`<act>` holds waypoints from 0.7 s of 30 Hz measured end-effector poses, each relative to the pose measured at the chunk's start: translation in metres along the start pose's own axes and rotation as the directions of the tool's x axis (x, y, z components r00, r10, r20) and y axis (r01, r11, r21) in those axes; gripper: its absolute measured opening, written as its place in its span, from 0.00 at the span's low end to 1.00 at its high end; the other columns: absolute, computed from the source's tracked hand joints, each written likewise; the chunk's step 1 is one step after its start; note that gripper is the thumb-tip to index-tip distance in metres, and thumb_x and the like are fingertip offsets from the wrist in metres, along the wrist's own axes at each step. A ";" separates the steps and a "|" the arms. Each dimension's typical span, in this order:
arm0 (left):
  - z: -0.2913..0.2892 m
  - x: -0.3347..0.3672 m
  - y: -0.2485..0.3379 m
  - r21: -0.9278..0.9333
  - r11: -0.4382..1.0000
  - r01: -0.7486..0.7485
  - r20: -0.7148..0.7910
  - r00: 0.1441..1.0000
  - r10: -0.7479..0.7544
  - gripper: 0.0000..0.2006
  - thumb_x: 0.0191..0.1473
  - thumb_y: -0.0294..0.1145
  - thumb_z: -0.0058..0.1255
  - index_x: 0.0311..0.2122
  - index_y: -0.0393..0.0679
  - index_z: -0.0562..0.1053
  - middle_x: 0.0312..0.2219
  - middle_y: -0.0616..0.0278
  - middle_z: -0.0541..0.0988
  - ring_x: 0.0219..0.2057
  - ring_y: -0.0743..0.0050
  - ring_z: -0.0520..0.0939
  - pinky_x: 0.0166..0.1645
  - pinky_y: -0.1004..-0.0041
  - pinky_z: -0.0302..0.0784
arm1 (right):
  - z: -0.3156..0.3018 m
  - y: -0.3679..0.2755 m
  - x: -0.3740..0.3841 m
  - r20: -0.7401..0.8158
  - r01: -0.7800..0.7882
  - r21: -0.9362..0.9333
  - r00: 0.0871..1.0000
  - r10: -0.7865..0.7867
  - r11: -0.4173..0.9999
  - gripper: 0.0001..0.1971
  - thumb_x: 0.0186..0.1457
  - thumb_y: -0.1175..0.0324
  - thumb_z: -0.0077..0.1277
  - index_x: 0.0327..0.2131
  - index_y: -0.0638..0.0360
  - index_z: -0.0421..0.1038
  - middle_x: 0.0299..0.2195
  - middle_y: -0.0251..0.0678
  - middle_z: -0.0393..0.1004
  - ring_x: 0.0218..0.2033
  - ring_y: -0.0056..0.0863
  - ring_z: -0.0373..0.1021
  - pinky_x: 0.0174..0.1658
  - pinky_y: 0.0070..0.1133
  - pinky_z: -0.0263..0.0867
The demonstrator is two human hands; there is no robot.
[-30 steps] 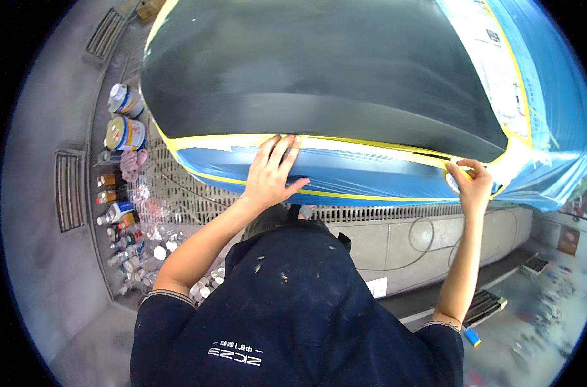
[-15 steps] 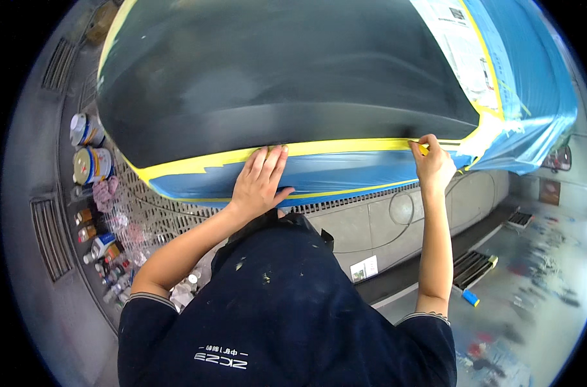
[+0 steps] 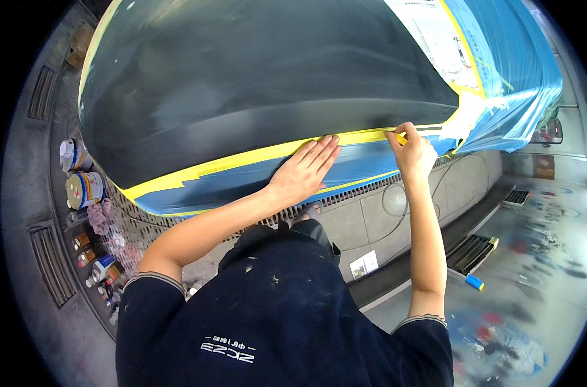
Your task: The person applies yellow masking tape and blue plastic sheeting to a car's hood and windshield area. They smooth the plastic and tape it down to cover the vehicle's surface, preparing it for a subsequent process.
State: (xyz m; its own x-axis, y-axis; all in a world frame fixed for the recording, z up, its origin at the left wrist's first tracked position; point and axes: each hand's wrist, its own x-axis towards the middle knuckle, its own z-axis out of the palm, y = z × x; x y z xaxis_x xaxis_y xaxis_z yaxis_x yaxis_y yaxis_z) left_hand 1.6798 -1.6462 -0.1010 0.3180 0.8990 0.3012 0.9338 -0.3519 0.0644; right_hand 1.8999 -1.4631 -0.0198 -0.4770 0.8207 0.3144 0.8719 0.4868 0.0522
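Note:
A large dark grey car panel (image 3: 254, 84) fills the upper view. A strip of yellow masking tape (image 3: 242, 161) runs along its lower edge, with blue masking film (image 3: 242, 187) below it. My left hand (image 3: 304, 169) lies flat, fingers together, pressing on the tape and film. My right hand (image 3: 411, 149) pinches the yellow tape a little to the right of the left hand, at the panel's edge. More blue film (image 3: 513, 77) and a white paper sheet (image 3: 435, 39) cover the car at the upper right.
Paint cans (image 3: 83, 187) and several small bottles (image 3: 96, 264) stand on the floor grating (image 3: 138, 219) at the left. A dark step tread (image 3: 471, 253) with a blue object (image 3: 474, 282) lies at the right, on a paint-stained floor (image 3: 532, 309).
The view has swung so the panel sits more to the left. My right hand has moved left along the tape, closer to my left hand, which stays pressed on the edge.

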 end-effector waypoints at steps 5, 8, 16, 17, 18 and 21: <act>0.000 0.028 0.022 -0.120 0.990 0.078 0.023 0.997 -0.076 0.48 0.52 0.53 0.61 0.69 0.30 0.57 0.70 0.40 0.57 0.73 0.47 0.57 0.76 0.56 0.49 | -0.003 0.007 0.001 0.042 -0.002 0.083 0.999 -0.001 0.997 0.14 0.54 0.51 0.65 0.33 0.46 0.74 0.20 0.34 0.78 0.23 0.39 0.78 0.27 0.33 0.70; 0.002 0.049 0.037 -0.094 0.990 0.101 0.029 0.995 -0.099 0.50 0.50 0.52 0.62 0.69 0.29 0.56 0.70 0.39 0.57 0.73 0.46 0.57 0.75 0.56 0.51 | 0.003 0.017 0.001 -0.033 0.084 0.167 0.996 -0.079 0.982 0.14 0.54 0.53 0.64 0.32 0.47 0.71 0.18 0.35 0.76 0.21 0.40 0.77 0.25 0.34 0.70; 0.016 0.103 0.081 -0.076 0.959 0.273 0.035 0.962 -0.271 0.55 0.48 0.46 0.65 0.69 0.21 0.48 0.69 0.30 0.55 0.72 0.39 0.56 0.75 0.54 0.52 | 0.002 0.052 0.006 -0.031 0.386 0.377 0.914 -0.405 0.842 0.15 0.55 0.56 0.63 0.39 0.52 0.71 0.19 0.36 0.77 0.24 0.38 0.79 0.30 0.32 0.73; 0.017 0.103 0.084 -0.049 0.958 0.283 0.041 0.959 -0.281 0.55 0.48 0.45 0.65 0.70 0.21 0.46 0.69 0.32 0.54 0.72 0.40 0.56 0.75 0.54 0.53 | 0.001 0.061 0.007 -0.043 0.453 0.432 0.874 -0.483 0.780 0.16 0.55 0.57 0.64 0.41 0.53 0.72 0.19 0.36 0.77 0.24 0.36 0.80 0.30 0.31 0.73; 0.017 0.106 0.088 -0.029 0.954 0.299 0.054 0.953 -0.297 0.55 0.48 0.45 0.65 0.70 0.22 0.46 0.70 0.33 0.54 0.72 0.41 0.56 0.75 0.54 0.53 | 0.000 0.075 0.011 -0.104 0.498 0.620 0.818 -0.565 0.606 0.18 0.55 0.59 0.65 0.45 0.54 0.73 0.18 0.33 0.75 0.22 0.31 0.77 0.28 0.28 0.70; 0.015 0.109 0.096 0.014 0.938 0.348 0.066 0.935 -0.348 0.55 0.48 0.44 0.65 0.70 0.24 0.46 0.70 0.36 0.54 0.73 0.43 0.56 0.75 0.55 0.54 | -0.026 0.154 0.040 -0.024 0.255 0.941 0.705 -0.709 0.222 0.25 0.56 0.62 0.66 0.55 0.56 0.72 0.16 0.26 0.71 0.18 0.18 0.68 0.24 0.21 0.61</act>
State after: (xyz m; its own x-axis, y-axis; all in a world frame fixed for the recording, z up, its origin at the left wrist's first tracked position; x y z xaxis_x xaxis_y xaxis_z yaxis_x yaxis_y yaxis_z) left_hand 1.8066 -1.5780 -0.0765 -0.0167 0.9803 0.1967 0.9883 -0.0137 0.1519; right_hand 2.0181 -1.3633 0.0256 -0.9519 0.2261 0.2070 -0.0318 0.5988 -0.8003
